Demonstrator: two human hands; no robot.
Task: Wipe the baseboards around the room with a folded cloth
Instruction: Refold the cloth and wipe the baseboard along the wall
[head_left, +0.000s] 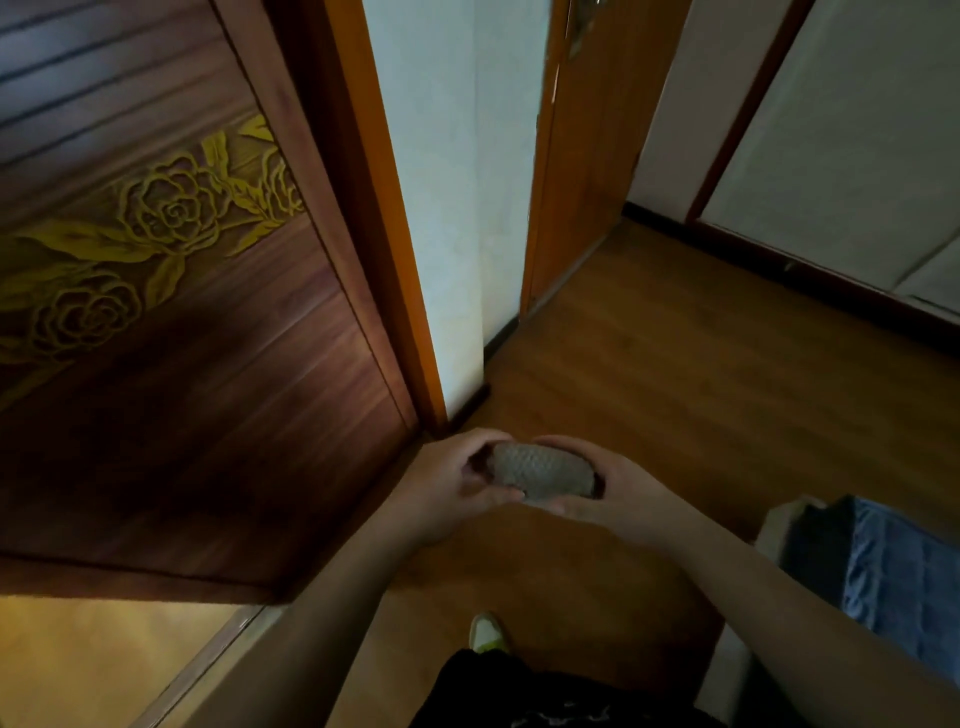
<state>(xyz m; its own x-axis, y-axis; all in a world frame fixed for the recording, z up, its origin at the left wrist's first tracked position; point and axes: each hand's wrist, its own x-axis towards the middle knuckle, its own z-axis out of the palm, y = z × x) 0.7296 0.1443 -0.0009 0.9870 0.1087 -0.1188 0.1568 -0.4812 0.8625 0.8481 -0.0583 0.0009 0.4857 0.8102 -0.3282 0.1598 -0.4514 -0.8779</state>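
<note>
Two hands are clasped on one folded cloth (543, 472), held mid-air over the wood floor (675, 374). The cloth's left end is pinched by the left hand (451, 486); its right end and underside are cupped by the right hand (610, 486). A dark baseboard (470, 402) is seen just beyond the grip, at the white wall corner (457, 260). A carved wooden door (182, 312) stands left of the grip.

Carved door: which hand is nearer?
Left. The left hand holds the cloth on the side toward the carved door; the right hand grips its far side, further away.
</note>
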